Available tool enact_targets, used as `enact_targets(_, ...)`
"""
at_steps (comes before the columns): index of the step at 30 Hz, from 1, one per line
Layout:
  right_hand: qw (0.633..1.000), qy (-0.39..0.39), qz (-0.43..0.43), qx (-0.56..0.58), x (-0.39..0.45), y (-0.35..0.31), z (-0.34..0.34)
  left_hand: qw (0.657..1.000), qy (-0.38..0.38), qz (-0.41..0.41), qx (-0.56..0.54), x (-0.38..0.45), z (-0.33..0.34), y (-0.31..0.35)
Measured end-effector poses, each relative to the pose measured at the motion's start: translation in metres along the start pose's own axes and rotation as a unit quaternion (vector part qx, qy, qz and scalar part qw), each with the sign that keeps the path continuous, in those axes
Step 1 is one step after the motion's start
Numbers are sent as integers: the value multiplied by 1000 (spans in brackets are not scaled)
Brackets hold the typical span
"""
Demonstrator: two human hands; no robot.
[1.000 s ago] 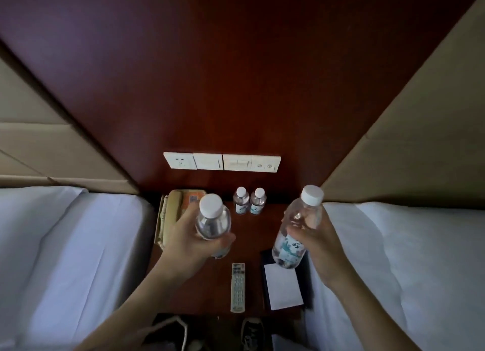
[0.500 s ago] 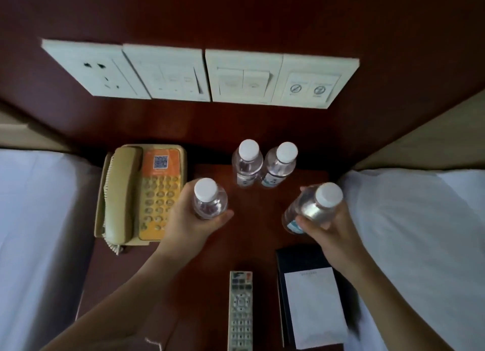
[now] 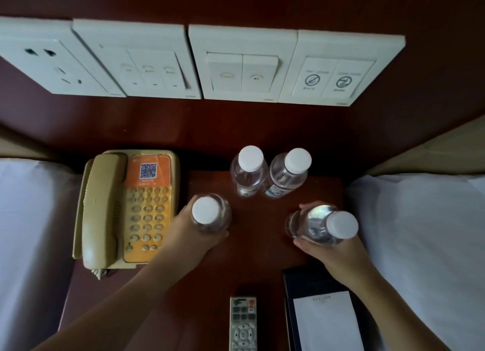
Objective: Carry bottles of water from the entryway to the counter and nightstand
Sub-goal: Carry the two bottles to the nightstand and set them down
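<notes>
A clear water bottle (image 3: 211,218) with a white cap is gripped by the left hand (image 3: 193,239), fingers curled round its body, just right of the beige telephone (image 3: 126,209) on the dark wooden table (image 3: 259,256). A second bottle (image 3: 321,228), tilted with its cap toward the right, is gripped by the right hand (image 3: 332,253) near the table's right edge. Whether either held bottle touches the table cannot be told. Two more bottles (image 3: 269,172) are seen upright and touching at the far side. A remote control (image 3: 243,324) and a notepad (image 3: 326,322) are laid at the near edge. White beds (image 3: 425,232) are seen on both sides, and a row of wall switches (image 3: 199,62) is mounted above
</notes>
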State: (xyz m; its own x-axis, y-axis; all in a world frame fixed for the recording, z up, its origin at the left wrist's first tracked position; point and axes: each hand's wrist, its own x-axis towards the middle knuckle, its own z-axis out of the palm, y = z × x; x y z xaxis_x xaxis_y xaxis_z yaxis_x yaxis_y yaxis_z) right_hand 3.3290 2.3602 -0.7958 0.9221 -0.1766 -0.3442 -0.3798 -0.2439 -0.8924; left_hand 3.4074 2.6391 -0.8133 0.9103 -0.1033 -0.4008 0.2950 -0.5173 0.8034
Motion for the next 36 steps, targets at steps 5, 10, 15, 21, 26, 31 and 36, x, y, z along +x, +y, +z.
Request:
enact_targets(5,999,31,10,-11,25,2,-5,1000,-7,1,7,32,-5,11)
enact_targets(10,1000,14,4,-22,50,-1,-17,999,-36,-17,21,50,-8,19)
enact_targets(15,999,-19,2,-49,63,-5,-19,998,-63,-13,2,58,-4,19)
enact_targets(21,997,-47,-7,-64,73,-6,-22,998,-58,-14,-36,65,-2,22)
enact_targets(26,996,-40,-17,-81,78,-6,-22,997,-60,-24,-37,65,-2,24)
enact_targets(31,995,-39,1,-87,85,0,-24,998,-46,-26,-46,65,1,26)
enact_targets(36,996,-31,5,-85,88,6,-25,997,-40,-24,-58,66,2,26)
